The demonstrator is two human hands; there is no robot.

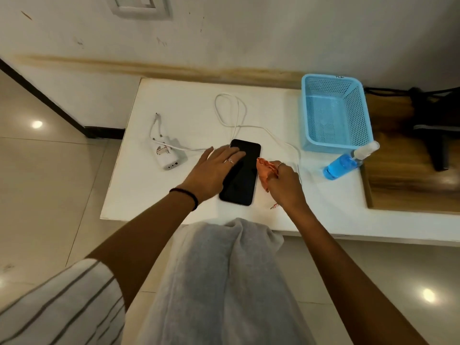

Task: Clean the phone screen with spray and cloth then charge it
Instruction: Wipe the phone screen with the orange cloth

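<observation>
The left hand [214, 170] is lying flat and spread open, palm down, with its fingers resting across the upper left part of the phone [241, 172] and gripping nothing. The right hand [283, 183] is closed around a bunched orange cloth [266, 170], with the cloth sticking out toward the phone's right edge and sitting just beside it; I cannot tell whether the cloth is touching the glass. The phone is lying face up, screen dark, near the front middle of the white table [174, 195]. A white cable [230, 113] is looping behind the phone and trailing off to both sides, 1 end running left toward a white charger [168, 155] that is lying on its side. Off to the right, a spray bottle [348, 161] of blue liquid is lying tipped over near the table's edge, just in front of a light blue basket [336, 113]. Up on the wall, a socket [140, 6] is showing at the top of the view. A grey towel [224, 282] is draping over the person's lap below the table
</observation>
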